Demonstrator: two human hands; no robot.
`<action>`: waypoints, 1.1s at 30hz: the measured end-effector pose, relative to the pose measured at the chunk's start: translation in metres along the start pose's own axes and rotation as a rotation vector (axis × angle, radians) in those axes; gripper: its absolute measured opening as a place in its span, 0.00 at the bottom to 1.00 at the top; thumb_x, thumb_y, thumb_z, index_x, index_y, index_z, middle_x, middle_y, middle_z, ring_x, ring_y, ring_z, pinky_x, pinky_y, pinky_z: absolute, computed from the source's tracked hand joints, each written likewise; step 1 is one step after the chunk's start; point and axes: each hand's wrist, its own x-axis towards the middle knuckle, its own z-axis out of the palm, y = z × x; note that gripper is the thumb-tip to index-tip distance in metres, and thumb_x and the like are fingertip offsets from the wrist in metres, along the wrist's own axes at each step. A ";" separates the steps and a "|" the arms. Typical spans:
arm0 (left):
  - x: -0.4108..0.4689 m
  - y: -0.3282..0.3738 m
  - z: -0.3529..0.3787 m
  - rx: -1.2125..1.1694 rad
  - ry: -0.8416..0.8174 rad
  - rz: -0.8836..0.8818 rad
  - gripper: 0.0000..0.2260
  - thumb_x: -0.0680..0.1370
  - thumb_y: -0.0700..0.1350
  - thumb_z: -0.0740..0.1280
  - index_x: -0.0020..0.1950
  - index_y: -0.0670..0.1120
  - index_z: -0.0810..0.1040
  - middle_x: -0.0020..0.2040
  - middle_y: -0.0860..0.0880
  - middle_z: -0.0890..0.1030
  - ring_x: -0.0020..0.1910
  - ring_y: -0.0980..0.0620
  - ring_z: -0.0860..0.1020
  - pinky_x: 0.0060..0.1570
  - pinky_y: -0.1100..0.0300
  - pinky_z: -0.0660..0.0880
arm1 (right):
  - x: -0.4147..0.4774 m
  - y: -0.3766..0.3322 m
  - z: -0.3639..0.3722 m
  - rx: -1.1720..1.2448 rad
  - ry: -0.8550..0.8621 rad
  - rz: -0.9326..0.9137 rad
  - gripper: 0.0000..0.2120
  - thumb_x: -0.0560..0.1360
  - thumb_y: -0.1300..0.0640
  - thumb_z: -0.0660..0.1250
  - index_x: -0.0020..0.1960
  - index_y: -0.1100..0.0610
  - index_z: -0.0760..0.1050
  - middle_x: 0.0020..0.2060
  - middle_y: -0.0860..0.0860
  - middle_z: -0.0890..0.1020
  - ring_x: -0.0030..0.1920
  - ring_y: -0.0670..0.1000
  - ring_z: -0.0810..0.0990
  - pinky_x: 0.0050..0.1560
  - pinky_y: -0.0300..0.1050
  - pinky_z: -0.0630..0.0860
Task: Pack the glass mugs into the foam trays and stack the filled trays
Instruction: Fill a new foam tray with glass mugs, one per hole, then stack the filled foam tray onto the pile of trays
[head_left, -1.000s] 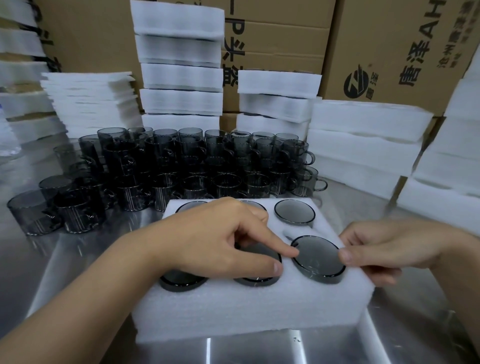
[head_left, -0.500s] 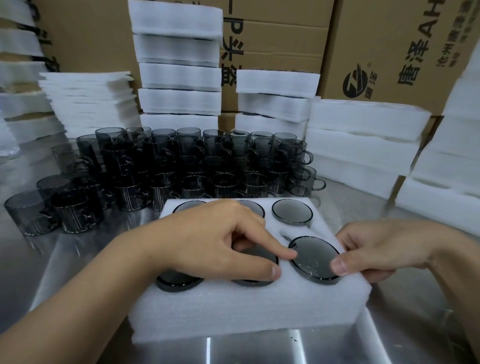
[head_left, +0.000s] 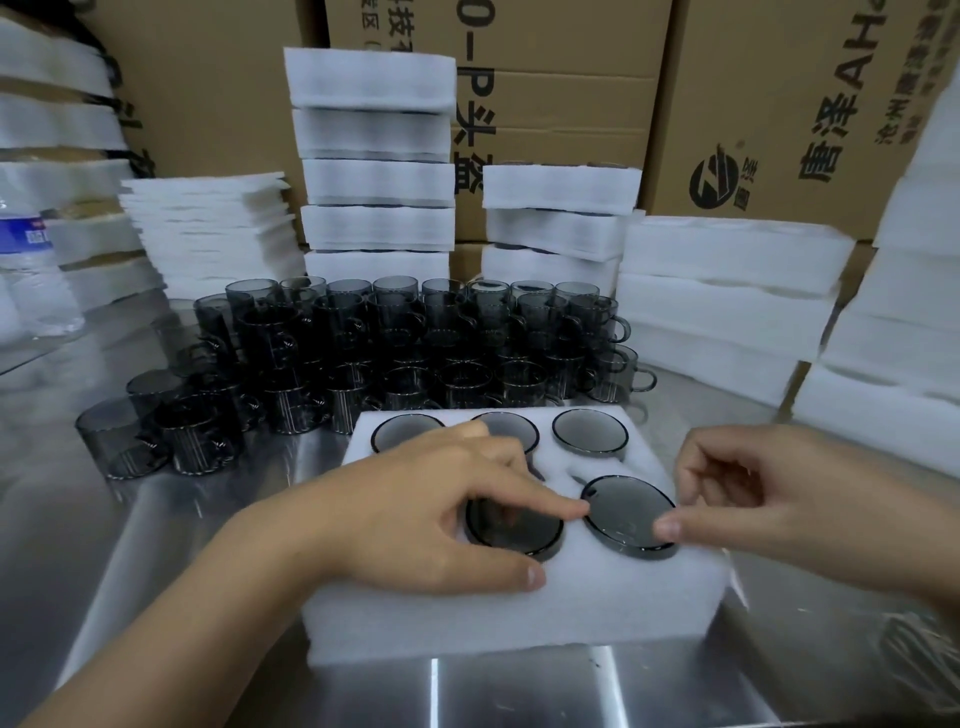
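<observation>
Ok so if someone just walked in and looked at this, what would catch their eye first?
Probably the hands up front: the left hand and right hand each touch an index fingertip to opposite edges of a dark glass mug sitting slightly tilted in the near-right pocket of the white foam tray. Behind it, a dense crowd of loose smoky mugs covers the steel table, with stacks of foam trays against cardboard boxes beyond.

A person's left hand (head_left: 415, 519) is lying across a white foam tray (head_left: 519, 618), its index fingertip touching the rim of the near-right smoked-glass mug (head_left: 628, 514), while the right hand (head_left: 779, 499) is touching the opposite rim with its thumb. Loose mugs (head_left: 415, 338) are standing behind, before stacked foam trays (head_left: 376, 179) and cardboard cartons (head_left: 779, 104).
</observation>
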 end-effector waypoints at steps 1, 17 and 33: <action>-0.006 0.001 0.001 0.012 0.047 -0.004 0.19 0.71 0.60 0.66 0.62 0.67 0.74 0.48 0.60 0.72 0.54 0.61 0.69 0.57 0.66 0.65 | -0.006 -0.002 0.003 -0.035 0.061 -0.072 0.22 0.58 0.27 0.69 0.42 0.42 0.76 0.34 0.40 0.78 0.33 0.42 0.74 0.34 0.30 0.67; -0.079 -0.002 0.005 0.571 0.481 0.054 0.17 0.74 0.61 0.61 0.49 0.52 0.83 0.43 0.59 0.79 0.42 0.61 0.72 0.43 0.66 0.68 | -0.035 -0.009 0.024 -0.547 0.393 -0.431 0.15 0.70 0.37 0.62 0.51 0.45 0.72 0.43 0.41 0.79 0.42 0.45 0.69 0.42 0.42 0.63; 0.153 -0.038 -0.199 0.796 0.518 -0.005 0.15 0.78 0.51 0.66 0.63 0.50 0.74 0.58 0.52 0.76 0.58 0.49 0.73 0.45 0.57 0.66 | 0.137 0.010 -0.140 -0.637 0.761 -0.024 0.20 0.72 0.45 0.69 0.60 0.53 0.74 0.57 0.53 0.75 0.56 0.58 0.74 0.47 0.50 0.69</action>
